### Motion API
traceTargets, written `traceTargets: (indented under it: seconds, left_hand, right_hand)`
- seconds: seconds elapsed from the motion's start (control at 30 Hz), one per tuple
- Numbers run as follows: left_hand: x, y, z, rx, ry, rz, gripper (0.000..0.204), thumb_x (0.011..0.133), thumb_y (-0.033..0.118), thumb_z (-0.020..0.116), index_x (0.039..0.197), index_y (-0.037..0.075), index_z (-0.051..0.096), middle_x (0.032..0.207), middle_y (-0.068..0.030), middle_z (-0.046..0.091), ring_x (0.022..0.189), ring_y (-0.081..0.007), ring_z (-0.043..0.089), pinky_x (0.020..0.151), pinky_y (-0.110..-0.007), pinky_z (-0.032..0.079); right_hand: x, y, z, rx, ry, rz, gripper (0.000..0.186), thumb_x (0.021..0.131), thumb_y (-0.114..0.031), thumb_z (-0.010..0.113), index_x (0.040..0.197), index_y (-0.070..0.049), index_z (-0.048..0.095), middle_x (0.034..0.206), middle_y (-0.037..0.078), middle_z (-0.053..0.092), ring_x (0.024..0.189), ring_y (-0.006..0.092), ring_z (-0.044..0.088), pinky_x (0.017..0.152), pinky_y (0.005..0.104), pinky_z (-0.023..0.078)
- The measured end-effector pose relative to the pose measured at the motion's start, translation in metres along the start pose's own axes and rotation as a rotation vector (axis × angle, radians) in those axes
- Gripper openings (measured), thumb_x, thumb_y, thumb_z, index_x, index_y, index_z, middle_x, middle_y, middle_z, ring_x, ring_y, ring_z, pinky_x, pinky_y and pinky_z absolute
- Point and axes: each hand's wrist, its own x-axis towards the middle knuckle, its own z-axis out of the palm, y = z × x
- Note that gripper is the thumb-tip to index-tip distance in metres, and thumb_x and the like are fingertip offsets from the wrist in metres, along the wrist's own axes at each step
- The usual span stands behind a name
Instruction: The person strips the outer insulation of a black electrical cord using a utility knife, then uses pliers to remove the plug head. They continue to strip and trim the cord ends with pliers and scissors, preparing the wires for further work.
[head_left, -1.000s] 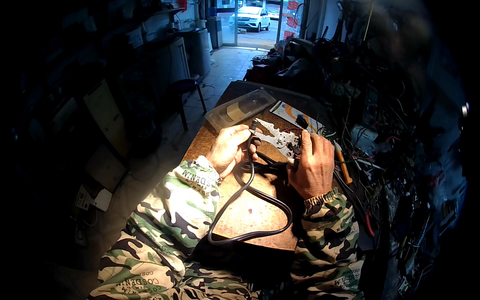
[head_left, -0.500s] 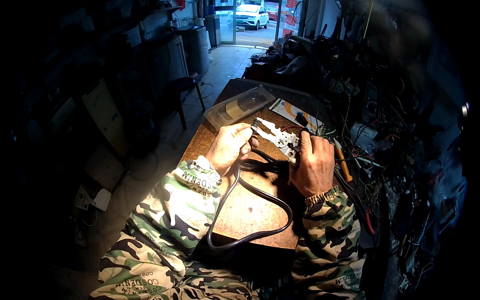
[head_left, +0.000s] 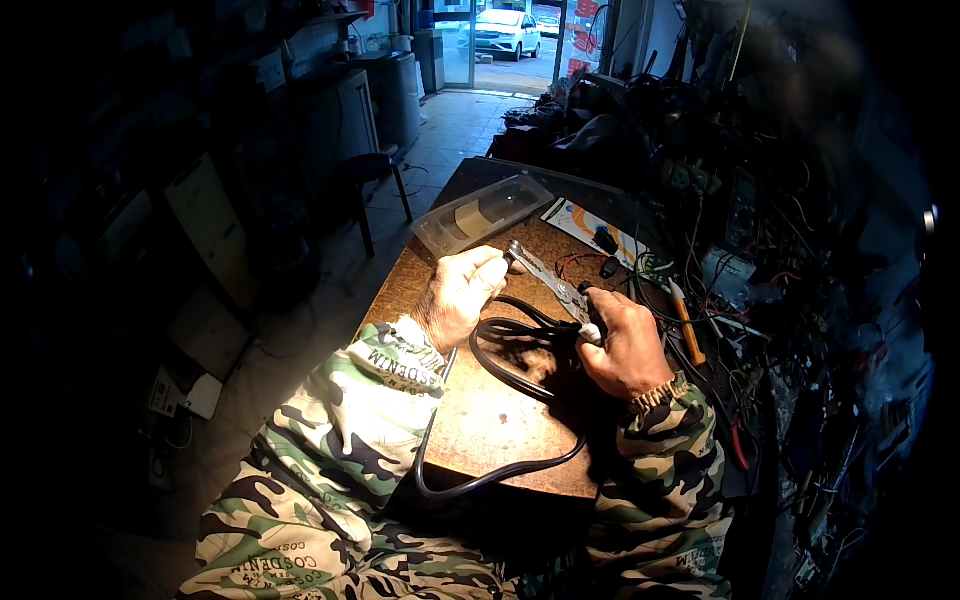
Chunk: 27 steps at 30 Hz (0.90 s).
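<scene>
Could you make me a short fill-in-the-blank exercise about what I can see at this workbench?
1. The yellow-handled tool lies to the ____ of the right hand, which grips metal pliers.
2. The looped cable is coloured ____.
3. The clear plastic tray sits to the ____ of the printed card.
4. The person's sleeves have a ____ pattern.

Missing words: right; black; left; camouflage.

Tabletop (head_left: 495, 427) lies open between runs of black cable (head_left: 513, 380).
</scene>
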Motion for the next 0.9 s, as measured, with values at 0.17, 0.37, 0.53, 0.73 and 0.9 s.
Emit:
traceTargets:
  seconds: [0.17,0.37,0.53,0.73,0.9]
  left_hand:
    - [0.002,0.002,0.003,0.003,-0.040,0.019,0.031,0.105,0.026,0.053,0.112,-0.002,0.065,0.070,0.0075,0.046,0.058,-0.0010,0.037,0.050,-0.019,0.029]
    - [0.001,-0.001,0.002,0.078,-0.040,0.089,0.031,0.105,0.024,0.052,0.114,-0.002,0.065,0.072,0.0069,0.047,0.062,-0.0022,0.038,0.055,-0.020,0.033]
    - [-0.001,-0.005,0.008,0.010,0.018,0.187,0.031,0.105,0.024,0.053,0.120,-0.001,0.063,0.073,0.0066,0.048,0.060,-0.0014,0.036,0.054,-0.019,0.031]
    - [0.007,0.000,0.008,-0.297,0.027,-0.115,0.033,0.104,0.027,0.054,0.120,-0.001,0.061,0.074,0.0053,0.050,0.056,-0.0005,0.038,0.049,-0.017,0.029]
    - [0.007,0.005,0.003,-0.434,0.060,-0.194,0.032,0.102,0.028,0.058,0.117,0.000,0.060,0.075,0.0027,0.054,0.053,-0.0009,0.040,0.047,-0.016,0.031]
  right_hand:
    - [0.001,-0.003,-0.013,0.138,-0.096,0.076,0.049,0.069,-0.011,0.067,0.113,0.011,0.063,0.095,0.031,0.067,0.090,0.0455,0.066,0.081,0.0443,0.054]
    - [0.004,-0.002,-0.018,0.254,-0.188,0.139,0.048,0.070,-0.007,0.066,0.114,0.011,0.064,0.094,0.029,0.069,0.087,0.0387,0.070,0.082,0.0404,0.054]
    - [0.007,-0.003,-0.017,0.352,-0.213,0.165,0.045,0.070,-0.003,0.066,0.114,0.006,0.065,0.091,0.023,0.070,0.080,0.0312,0.069,0.076,0.0365,0.054]
    - [-0.001,0.016,-0.022,0.158,0.215,0.078,0.051,0.072,-0.006,0.066,0.121,0.006,0.059,0.099,0.022,0.064,0.083,0.0322,0.066,0.078,0.0401,0.054]
    - [-0.002,0.004,-0.014,-0.314,0.222,-0.053,0.073,0.063,-0.008,0.077,0.131,0.005,0.053,0.113,0.021,0.058,0.105,0.0366,0.057,0.094,0.0439,0.047]
